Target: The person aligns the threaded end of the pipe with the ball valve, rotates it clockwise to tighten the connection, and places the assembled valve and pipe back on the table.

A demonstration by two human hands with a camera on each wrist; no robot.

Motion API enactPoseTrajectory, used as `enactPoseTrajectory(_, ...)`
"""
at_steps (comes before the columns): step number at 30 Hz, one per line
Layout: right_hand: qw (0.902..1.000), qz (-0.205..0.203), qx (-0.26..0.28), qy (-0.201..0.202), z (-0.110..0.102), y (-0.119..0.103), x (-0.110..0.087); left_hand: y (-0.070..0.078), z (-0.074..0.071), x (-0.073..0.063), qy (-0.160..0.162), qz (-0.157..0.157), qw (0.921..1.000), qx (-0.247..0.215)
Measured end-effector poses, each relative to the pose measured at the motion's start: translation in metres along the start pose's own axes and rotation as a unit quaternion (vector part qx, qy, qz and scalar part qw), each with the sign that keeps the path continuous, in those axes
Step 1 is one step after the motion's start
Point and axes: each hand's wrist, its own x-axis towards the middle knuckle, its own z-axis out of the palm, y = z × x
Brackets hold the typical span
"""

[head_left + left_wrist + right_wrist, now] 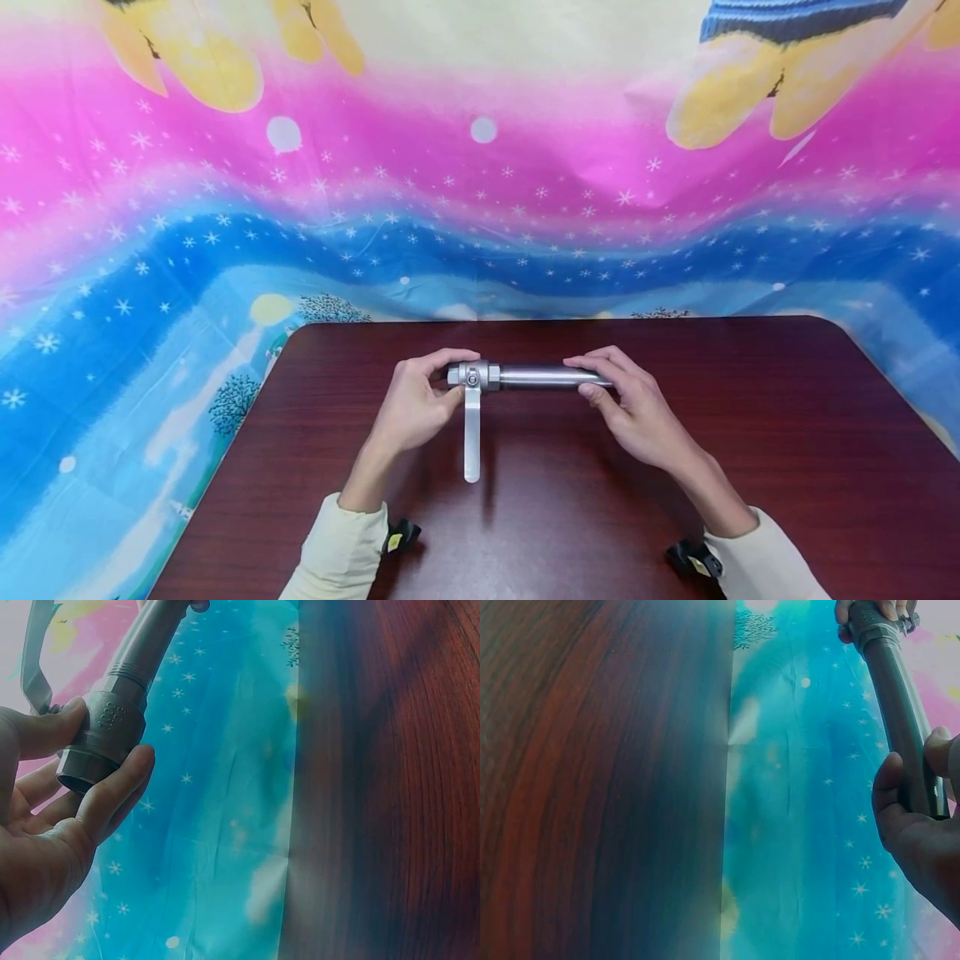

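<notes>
A metal ball valve (492, 377) with a long flat lever handle (472, 437) is joined to a steel pipe (540, 377), threads showing at the joint. Both are held level above the table. My left hand (417, 403) grips the valve body at its free end, thumb on the near side and fingers on the far side. The open hex end of the valve (79, 771) shows in the left wrist view. At the pipe's other end, my right hand (637, 408) holds the tube between thumb and fingers. The lever points toward me.
A dark red-brown wooden table (570, 517) lies below the hands. Behind it hangs a printed cloth (420, 200) with snowflakes in pink and blue. Black wrist devices (401, 536) sit at the cream sleeves (341, 537).
</notes>
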Motion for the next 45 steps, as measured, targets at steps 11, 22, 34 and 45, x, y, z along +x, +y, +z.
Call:
enactPoseTrajectory(11,0.9996,-0.029,0.001,0.005,0.0032,-0.0025,-0.0021,-0.0007,-0.0003,-0.0003,0.005,0.005,1.0,0.003)
enactPoseTrajectory(22,0.9968,-0.07,0.02,0.033,0.0029,-0.0013,-0.0006,-0.0001,-0.0009,-0.0008,0.004,0.009,1.0,-0.001)
enactPoseTrajectory(34,0.998,-0.054,0.011,0.03,0.0015,0.0001,0.0003,0.0008,-0.001,-0.0008,0.006,0.012,0.9999,-0.009)
enactPoseTrajectory(45,0.9984,-0.05,0.004,0.025,0.0023,0.0006,0.0004,0.0011,-0.0009,-0.001,0.008,0.011,0.9999,-0.003)
